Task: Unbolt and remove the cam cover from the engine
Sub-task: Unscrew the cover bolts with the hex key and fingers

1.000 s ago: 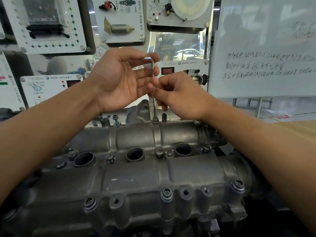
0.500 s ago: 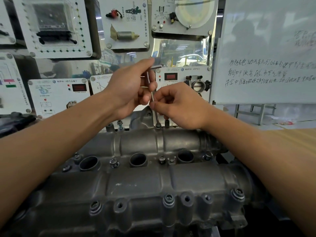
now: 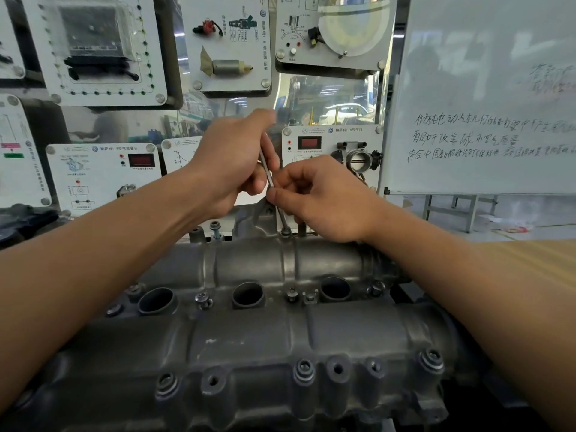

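Note:
The grey cast cam cover (image 3: 280,332) fills the lower half of the head view, with three round plug wells and several bolts along its edges. A thin metal hex key (image 3: 270,176) stands tilted in a bolt (image 3: 286,232) on the cover's far edge. My left hand (image 3: 230,163) holds the key's upper end, which its fingers hide. My right hand (image 3: 321,198) pinches the shaft lower down, just above the bolt.
A bolt (image 3: 215,229) stands raised on the far edge to the left. Training display panels (image 3: 218,42) hang close behind the engine. A whiteboard (image 3: 486,95) stands at the right, with a wooden surface (image 3: 530,254) below it.
My left hand turned over the key's top, so the bent short arm seen before is now covered. The key leans more to the left. The camera view shifted slightly downward.

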The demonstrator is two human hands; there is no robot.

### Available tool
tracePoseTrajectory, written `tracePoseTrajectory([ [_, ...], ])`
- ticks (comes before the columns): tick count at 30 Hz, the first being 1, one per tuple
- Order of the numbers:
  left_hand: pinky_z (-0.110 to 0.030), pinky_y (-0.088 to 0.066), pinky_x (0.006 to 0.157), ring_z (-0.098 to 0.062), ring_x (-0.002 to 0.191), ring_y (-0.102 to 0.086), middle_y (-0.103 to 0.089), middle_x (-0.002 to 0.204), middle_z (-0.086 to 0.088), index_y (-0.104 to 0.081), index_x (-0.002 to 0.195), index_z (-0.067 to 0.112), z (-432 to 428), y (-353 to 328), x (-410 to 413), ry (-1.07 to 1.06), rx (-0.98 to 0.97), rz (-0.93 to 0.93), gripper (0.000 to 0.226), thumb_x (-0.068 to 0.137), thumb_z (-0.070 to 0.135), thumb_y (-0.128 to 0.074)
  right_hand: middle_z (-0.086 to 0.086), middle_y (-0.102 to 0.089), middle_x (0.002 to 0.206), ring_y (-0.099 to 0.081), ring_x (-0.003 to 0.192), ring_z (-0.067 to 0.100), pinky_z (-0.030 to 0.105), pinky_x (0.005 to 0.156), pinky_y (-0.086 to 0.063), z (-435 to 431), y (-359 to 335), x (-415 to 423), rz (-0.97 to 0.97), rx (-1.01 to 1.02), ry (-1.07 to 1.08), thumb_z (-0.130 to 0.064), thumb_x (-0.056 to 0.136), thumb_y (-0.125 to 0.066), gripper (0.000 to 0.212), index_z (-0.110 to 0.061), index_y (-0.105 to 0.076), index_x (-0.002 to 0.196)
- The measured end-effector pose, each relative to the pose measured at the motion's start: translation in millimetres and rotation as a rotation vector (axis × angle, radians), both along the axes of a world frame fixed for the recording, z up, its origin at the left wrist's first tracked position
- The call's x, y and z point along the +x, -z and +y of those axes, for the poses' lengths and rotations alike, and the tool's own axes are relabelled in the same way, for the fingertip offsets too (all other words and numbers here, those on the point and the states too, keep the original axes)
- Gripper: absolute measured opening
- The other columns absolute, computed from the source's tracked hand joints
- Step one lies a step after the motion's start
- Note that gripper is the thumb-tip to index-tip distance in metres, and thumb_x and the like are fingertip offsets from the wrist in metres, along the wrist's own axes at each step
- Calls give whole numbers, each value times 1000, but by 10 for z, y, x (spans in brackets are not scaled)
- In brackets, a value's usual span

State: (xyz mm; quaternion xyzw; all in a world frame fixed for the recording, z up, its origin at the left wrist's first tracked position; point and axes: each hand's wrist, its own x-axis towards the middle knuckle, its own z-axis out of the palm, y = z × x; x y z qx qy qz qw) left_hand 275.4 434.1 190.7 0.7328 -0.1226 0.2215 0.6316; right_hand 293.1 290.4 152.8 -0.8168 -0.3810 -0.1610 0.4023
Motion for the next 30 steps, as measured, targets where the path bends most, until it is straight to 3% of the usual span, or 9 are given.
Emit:
tracePoseTrajectory([
  [5, -18, -29, 36, -17, 26, -36, -57, 47, -5, -49, 63, 10, -12, -12, -7, 4, 21, -2, 39, 100, 22, -45, 11, -50, 58, -41, 51, 14, 24, 52, -36, 2, 4, -7, -37, 25, -4, -21, 96, -65, 35, 7, -64, 76],
  [10, -17, -27, 35, -15, 27, -36, -57, 47, -4, -56, 90, 8, -5, -30, -1, 55, 17, -3, 23, 100, 16, -37, 34, -54, 68, -43, 56, 21, 29, 55, -38, -13, -10, -17, -40, 33, -33, -18, 97, -63, 38, 16, -61, 80],
  [14, -18, -31, 35, -16, 29, -42, -58, 52, -4, -56, 87, 9, -1, -20, -16, 177, -38, 13, 23, 100, 13, -38, 35, -52, 68, -41, 56, 22, 30, 56, -36, -12, -11, -21, -34, 61, -37, -18, 97, -63, 39, 17, -60, 79],
  [19, -22, -38, 41, -20, 37, -51, -62, 60, -8, -57, 84, 8, 58, -20, -8, 313, -91, 52, 29, 99, 18, -34, 21, -53, 62, -47, 57, 22, 40, 54, -42, -26, -9, -2, -4, 93, -16, -16, 95, -66, 25, 2, -67, 79],
  [23, -23, -45, 46, -21, 50, -61, -64, 70, -8, -62, 90, 6, 100, -33, -15, 439, -86, 84, 35, 98, 20, -31, 12, -54, 62, -49, 58, 22, 39, 57, -44, -34, -26, -17, 3, 120, 3, -12, 94, -67, 26, -13, -60, 69],
  [27, -24, -50, 55, -23, 63, -68, -66, 76, -7, -65, 94, 6, 111, -27, -26, 525, -73, 100, 36, 98, 22, -33, 15, -52, 67, -49, 60, 22, 51, 61, -50, -51, -31, -17, 13, 122, 19, -6, 93, -64, 22, 10, -59, 79],
  [30, -23, -53, 57, -24, 69, -71, -65, 78, -6, -64, 96, 7, 110, -29, -32, 547, -73, 107, 32, 99, 23, -37, 18, -53, 67, -50, 60, 24, 51, 62, -50, -58, -38, -18, -9, 108, 23, -6, 93, -63, 23, 13, -58, 82],
])
